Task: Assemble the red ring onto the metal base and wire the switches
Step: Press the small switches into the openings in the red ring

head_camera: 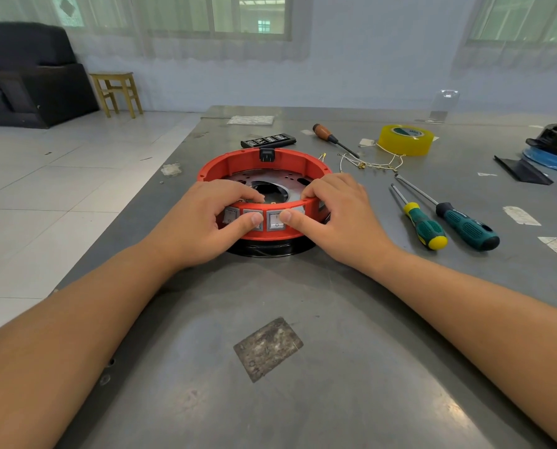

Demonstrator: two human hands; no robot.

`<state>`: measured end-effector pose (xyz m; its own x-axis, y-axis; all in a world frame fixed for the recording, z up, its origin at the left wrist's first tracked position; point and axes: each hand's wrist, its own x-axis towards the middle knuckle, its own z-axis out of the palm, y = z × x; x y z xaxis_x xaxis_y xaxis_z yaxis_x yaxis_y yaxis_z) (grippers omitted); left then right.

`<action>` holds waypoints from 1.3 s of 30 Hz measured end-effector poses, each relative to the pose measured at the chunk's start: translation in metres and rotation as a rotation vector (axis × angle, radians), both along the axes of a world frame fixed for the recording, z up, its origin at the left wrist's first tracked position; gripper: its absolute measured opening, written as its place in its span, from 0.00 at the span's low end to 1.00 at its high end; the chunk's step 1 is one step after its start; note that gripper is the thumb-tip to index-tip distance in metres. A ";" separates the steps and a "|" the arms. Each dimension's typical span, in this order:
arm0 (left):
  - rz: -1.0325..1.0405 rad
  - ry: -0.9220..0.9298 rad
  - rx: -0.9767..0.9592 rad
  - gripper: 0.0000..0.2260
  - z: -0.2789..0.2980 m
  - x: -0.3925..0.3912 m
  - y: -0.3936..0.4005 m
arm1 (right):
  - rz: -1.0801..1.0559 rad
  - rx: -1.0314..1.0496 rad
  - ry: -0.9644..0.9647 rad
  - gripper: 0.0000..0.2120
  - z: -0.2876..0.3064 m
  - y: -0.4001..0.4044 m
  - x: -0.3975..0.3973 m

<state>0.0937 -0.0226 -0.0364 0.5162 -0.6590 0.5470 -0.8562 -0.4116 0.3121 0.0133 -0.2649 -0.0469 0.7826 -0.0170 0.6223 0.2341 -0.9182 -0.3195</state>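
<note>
The red ring (235, 163) sits over a round metal base (270, 178) with a dark centre hole, on a black bottom part (267, 249). Several grey rocker switches (276, 221) line the ring's near wall; a black socket (266, 154) sits in its far wall. My left hand (212, 218) grips the ring's near left rim, fingers curled inside and thumb on a switch. My right hand (335, 212) grips the near right rim the same way, thumb beside the middle switch. Loose white wires with brass terminals (367, 164) lie to the right of the ring.
On the grey metal table (270, 319): two green-handled screwdrivers (445, 222), a wood-handled screwdriver (332, 139), a yellow tape roll (405, 139), a black bit case (268, 140), and a black-and-blue part (552, 150) at far right. The table's left edge drops to tiled floor.
</note>
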 end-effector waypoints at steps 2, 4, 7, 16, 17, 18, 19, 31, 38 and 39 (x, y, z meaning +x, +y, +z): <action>0.000 0.001 0.016 0.19 -0.002 -0.001 0.001 | 0.005 -0.015 0.001 0.22 0.000 -0.001 0.001; -0.001 -0.010 0.038 0.22 -0.003 0.001 0.004 | 0.011 -0.021 0.004 0.24 -0.001 -0.002 0.001; 0.012 0.023 -0.003 0.24 -0.002 0.006 0.010 | 0.023 -0.008 -0.008 0.23 -0.001 -0.005 0.000; 0.065 0.050 -0.046 0.23 0.003 0.015 0.012 | -0.047 0.008 0.028 0.25 0.003 -0.002 0.002; 0.070 0.051 -0.044 0.24 0.003 0.016 0.012 | -0.048 0.008 0.033 0.25 0.004 -0.002 0.002; 0.072 0.049 -0.042 0.24 0.003 0.017 0.012 | -0.047 0.009 0.036 0.25 0.004 -0.003 0.002; 0.072 0.041 -0.039 0.25 0.004 0.017 0.013 | -0.047 0.011 0.037 0.25 0.005 -0.003 0.002; 0.032 0.064 0.032 0.25 0.003 0.018 0.015 | -0.056 -0.007 0.042 0.29 0.002 -0.003 0.003; 0.052 0.039 0.004 0.23 0.004 0.016 0.010 | -0.065 -0.022 0.054 0.28 0.004 -0.002 0.000; 0.057 0.026 0.001 0.24 0.004 0.015 0.006 | -0.074 -0.035 0.057 0.28 0.004 -0.002 0.000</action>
